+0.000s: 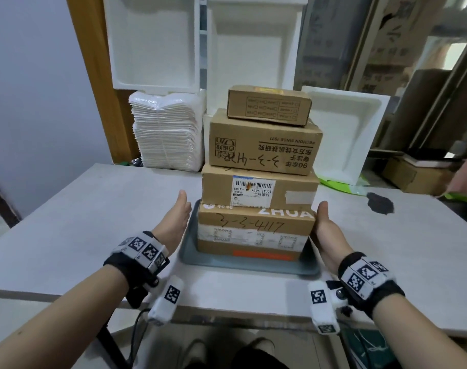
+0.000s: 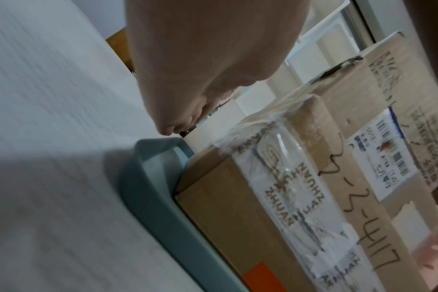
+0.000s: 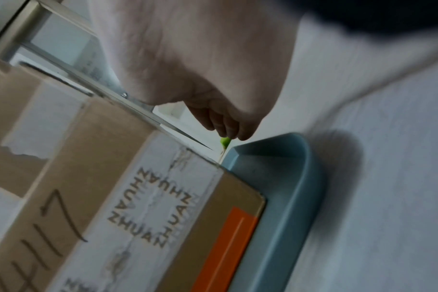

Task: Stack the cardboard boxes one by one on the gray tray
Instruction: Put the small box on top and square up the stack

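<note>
Several cardboard boxes stand in one stack on the gray tray (image 1: 249,266). The bottom box (image 1: 253,227) carries handwritten numbers. A box with a white shipping label (image 1: 219,187) lies on it, then a printed box (image 1: 264,145), then a small flat box (image 1: 268,105) on top. My left hand (image 1: 175,222) is open, palm inward, just left of the tray with a gap to the box. My right hand (image 1: 328,230) is open beside the bottom box's right side; contact cannot be told. The wrist views show each hand (image 2: 188,69) (image 3: 200,69) above a tray rim (image 2: 148,187) (image 3: 288,187).
Behind the gray table (image 1: 80,209) stand white foam boxes (image 1: 152,41), a pile of white sheets (image 1: 168,134) and a foam lid (image 1: 344,129). A dark stain (image 1: 380,203) marks the table at right. Another person's hand (image 1: 466,179) shows at the right edge.
</note>
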`<state>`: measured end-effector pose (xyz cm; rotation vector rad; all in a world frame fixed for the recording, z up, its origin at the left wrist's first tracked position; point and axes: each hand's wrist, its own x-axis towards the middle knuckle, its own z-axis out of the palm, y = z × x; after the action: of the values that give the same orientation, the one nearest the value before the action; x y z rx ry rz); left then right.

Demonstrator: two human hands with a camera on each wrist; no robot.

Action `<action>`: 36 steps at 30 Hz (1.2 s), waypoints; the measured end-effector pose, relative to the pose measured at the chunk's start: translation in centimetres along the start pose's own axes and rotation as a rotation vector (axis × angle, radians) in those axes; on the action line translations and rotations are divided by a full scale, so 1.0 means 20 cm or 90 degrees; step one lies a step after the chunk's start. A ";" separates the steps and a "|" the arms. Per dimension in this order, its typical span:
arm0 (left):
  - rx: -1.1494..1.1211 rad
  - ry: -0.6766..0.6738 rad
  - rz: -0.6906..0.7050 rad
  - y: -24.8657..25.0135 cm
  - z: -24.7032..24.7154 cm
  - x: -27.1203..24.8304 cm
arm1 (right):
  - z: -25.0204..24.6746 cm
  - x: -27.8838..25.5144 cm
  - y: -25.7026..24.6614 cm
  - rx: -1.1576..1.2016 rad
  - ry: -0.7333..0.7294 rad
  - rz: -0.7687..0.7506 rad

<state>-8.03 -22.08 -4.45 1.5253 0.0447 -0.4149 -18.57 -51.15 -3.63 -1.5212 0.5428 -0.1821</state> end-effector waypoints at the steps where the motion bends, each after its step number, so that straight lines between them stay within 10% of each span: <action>1: -0.009 -0.002 0.010 0.02 0.02 -0.02 | 0.00 0.00 -0.01 0.022 0.007 -0.002; 36: -0.076 -0.039 0.157 0.35 0.19 -0.16 | 0.11 -0.14 -0.33 -0.006 0.004 -0.148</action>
<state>-9.89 -25.17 3.46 1.3796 -0.1633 -0.2574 -18.52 -48.33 3.32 -1.5925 0.3709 -0.3644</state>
